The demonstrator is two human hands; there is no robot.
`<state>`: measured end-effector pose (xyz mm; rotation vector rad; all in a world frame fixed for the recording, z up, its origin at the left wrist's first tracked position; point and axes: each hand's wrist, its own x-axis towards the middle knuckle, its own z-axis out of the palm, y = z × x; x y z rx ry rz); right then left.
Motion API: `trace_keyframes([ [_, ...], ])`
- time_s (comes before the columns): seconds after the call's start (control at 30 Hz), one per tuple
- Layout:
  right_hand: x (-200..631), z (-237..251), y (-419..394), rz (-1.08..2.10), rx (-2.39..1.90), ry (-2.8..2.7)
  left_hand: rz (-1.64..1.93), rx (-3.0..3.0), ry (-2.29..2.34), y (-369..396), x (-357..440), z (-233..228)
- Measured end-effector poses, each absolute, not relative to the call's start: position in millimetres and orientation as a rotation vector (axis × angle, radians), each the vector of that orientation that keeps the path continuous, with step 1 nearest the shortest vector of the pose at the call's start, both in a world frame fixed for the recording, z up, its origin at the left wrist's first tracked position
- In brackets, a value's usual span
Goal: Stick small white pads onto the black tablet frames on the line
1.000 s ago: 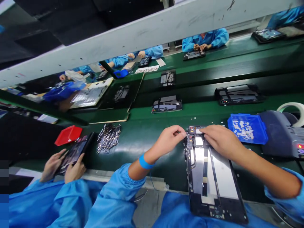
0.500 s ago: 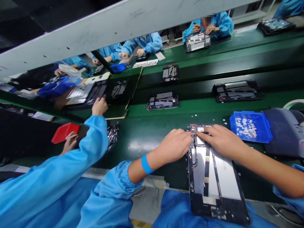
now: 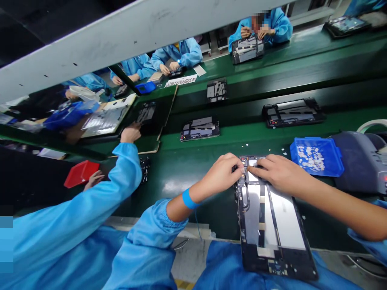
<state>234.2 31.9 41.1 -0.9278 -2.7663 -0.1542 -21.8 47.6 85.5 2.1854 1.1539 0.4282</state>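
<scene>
Over the bench edge (image 3: 187, 230), an opened tablet (image 3: 273, 219) is laid; likely light, stiff, fragile, best held by rims. Corner touched by left hand (image 3: 224, 172), pinch unclear; top pressed by right hand (image 3: 279, 174), fingers apart.

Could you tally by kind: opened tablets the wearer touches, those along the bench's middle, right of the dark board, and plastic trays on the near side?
Opened black-and-silver tablet being touched: 1
Opened black-and-silver tablets along the middle: 3
Red plastic tray: 1
Blue plastic tray with white bits: 1
Total: 6
</scene>
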Motion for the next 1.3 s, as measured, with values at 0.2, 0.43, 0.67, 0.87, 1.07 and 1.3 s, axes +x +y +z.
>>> trace_keyframes([
  [0.2,234.2,39.1,31.3,-0.129,-0.951,-2.744,0.382,2.098,1.160,55.1,-13.9,75.9],
  [0.43,231.4,39.3,29.4,-0.152,-0.962,-2.703,0.310,2.157,1.171,55.4,-11.8,74.3],
  [0.67,232.0,37.9,30.0,-0.145,-0.964,-2.716,0.283,2.204,1.242,52.6,-6.0,75.1],
  [0.87,232.4,37.1,31.7,-0.141,-0.953,-2.729,0.277,2.257,1.298,49.4,-3.1,73.7],
  [1.07,232.3,38.9,31.9,-0.131,-0.951,-2.727,0.185,2.359,1.340,46.1,-0.9,76.1],
  [1.3,231.6,37.7,31.4,-0.118,-0.959,-2.727,0.173,2.315,1.376,48.3,0.7,78.5],
])
